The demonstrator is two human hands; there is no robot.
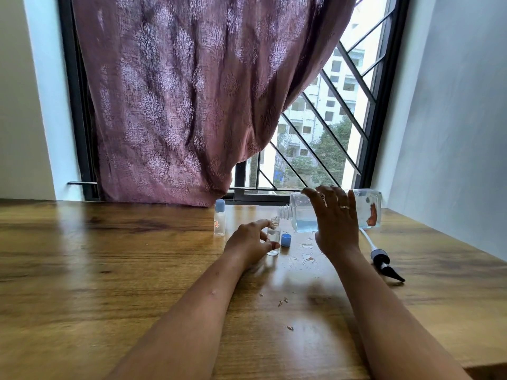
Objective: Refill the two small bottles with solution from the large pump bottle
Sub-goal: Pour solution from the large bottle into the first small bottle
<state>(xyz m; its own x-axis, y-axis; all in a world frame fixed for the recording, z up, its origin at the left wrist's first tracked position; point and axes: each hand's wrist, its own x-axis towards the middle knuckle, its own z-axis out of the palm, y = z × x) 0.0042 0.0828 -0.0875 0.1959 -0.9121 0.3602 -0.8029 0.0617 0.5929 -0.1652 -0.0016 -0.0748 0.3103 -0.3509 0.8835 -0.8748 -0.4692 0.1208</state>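
A blue cap (pixel 286 239), spilled drops (pixel 307 259) and the pump (pixel 384 261) lie on the desk (pixel 82 256). The right hand (pixel 336 220) grips the tipped big bottle (pixel 367 208), its mouth over the open vial (pixel 273 238) pinched by the left hand (pixel 251 244). A capped vial (pixel 219 218) stands behind.

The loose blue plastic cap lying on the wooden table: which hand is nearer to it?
Left. The left hand grips the small open clear bottle right beside the loose blue cap; the right hand is higher, holding the tipped large clear bottle.
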